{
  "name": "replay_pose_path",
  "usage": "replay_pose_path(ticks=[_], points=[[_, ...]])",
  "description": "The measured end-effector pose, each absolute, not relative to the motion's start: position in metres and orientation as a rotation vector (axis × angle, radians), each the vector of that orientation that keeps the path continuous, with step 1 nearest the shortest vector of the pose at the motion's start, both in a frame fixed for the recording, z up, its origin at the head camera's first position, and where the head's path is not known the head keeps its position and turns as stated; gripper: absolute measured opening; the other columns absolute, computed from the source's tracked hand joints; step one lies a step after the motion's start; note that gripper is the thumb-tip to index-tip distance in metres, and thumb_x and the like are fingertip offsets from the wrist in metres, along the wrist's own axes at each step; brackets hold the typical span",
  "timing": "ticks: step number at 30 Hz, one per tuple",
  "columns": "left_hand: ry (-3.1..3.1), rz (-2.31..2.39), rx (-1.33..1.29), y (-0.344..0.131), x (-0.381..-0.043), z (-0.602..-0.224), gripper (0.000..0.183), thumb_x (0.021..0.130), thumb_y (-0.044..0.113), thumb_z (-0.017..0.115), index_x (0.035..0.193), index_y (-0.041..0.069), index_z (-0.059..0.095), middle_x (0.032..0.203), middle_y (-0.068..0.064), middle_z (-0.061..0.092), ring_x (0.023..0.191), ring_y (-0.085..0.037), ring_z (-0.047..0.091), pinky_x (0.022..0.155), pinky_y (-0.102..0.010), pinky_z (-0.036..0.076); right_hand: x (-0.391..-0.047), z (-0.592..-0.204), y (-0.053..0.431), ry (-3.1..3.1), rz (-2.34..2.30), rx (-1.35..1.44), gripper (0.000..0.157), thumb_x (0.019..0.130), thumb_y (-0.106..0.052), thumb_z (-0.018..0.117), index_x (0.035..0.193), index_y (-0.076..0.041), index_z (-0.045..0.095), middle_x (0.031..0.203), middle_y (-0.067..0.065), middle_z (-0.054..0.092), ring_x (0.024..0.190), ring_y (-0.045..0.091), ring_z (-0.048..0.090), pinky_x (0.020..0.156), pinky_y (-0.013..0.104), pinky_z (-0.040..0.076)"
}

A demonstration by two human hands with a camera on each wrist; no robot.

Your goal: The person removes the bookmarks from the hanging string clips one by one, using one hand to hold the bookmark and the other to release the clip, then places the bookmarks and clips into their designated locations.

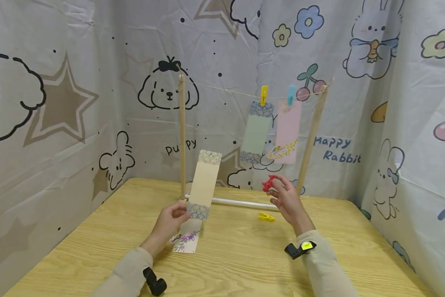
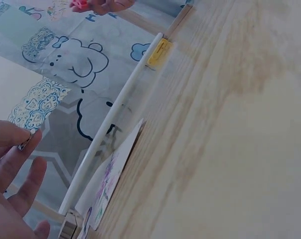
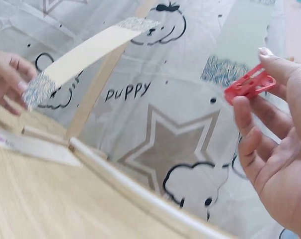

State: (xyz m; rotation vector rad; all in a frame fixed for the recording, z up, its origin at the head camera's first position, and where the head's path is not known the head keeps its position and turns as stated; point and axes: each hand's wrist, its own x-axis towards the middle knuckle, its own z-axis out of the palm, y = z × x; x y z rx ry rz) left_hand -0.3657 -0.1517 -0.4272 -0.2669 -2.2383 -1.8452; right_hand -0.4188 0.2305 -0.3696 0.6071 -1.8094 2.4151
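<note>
Head view: the left hand (image 1: 172, 220) pinched the cream card (image 1: 205, 183) at its lower patterned end, its spare fingers parted. The right hand (image 1: 288, 203) pinched the red peg (image 1: 269, 183) in its fingertips; a yellow peg (image 1: 266, 217) lay on the table (image 1: 241, 264).

Beige sleeves (image 1: 127, 268); black wrist devices (image 1: 156, 284); yellow patch (image 1: 306, 246) on the right.

The printed cloth backdrop (image 1: 222, 57) carries the words "puppy" (image 3: 128, 91) and, farther right, "Happy Rabbit" (image 1: 337, 150).
</note>
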Motion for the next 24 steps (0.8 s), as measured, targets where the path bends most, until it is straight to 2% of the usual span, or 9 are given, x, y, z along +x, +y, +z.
replay_pose_path(ticks=[7, 15, 20, 24], points=[[-2.263, -1.807, -0.242, -0.155, -0.357, -0.428, 0.022, 0.096, 0.001, 0.071, 0.117, -0.005, 0.068, 0.097, -0.008, 0.071, 0.098, -0.023, 0.064, 0.079, -0.027, 0.051, -0.419, -0.389, 0.239, -1.829, 2.409, 0.568, 0.029, 0.109, -0.028, 0.057, 0.132, -0.011, 0.054, 0.112, 0.007, 0.072, 0.081, 0.013, 0.063, 0.06, 0.023, 0.046], [-2.282, -1.793, -0.257, -0.157, -0.354, -0.429, 0.02, 0.097, 0.002, 0.07, 0.116, -0.005, 0.068, 0.097, -0.006, 0.071, 0.1, -0.025, 0.065, 0.084, -0.034, 0.053, -0.42, -0.398, 0.245, -1.865, 2.387, 0.535, 0.023, 0.109, -0.026, 0.057, 0.128, -0.013, 0.058, 0.111, 0.009, 0.073, 0.081, 0.013, 0.064, 0.059, 0.023, 0.047], [-2.3, -1.809, -0.227, -0.158, -0.349, -0.431, 0.02, 0.096, 0.001, 0.07, 0.115, -0.004, 0.068, 0.095, -0.006, 0.071, 0.096, -0.022, 0.065, 0.08, -0.033, 0.054, -0.418, -0.402, 0.25, -1.879, 2.367, 0.499, 0.021, 0.109, -0.026, 0.058, 0.126, -0.015, 0.061, 0.109, 0.007, 0.073, 0.079, 0.012, 0.064, 0.058, 0.021, 0.046], [-2.295, -1.794, -0.238, -0.159, -0.344, -0.432, 0.021, 0.096, 0.001, 0.071, 0.115, -0.006, 0.068, 0.094, -0.006, 0.071, 0.095, -0.023, 0.065, 0.08, -0.037, 0.056, -0.418, -0.405, 0.256, -1.882, 2.357, 0.458, 0.019, 0.108, -0.028, 0.059, 0.123, -0.018, 0.063, 0.11, 0.009, 0.073, 0.078, 0.011, 0.064, 0.058, 0.02, 0.046]])
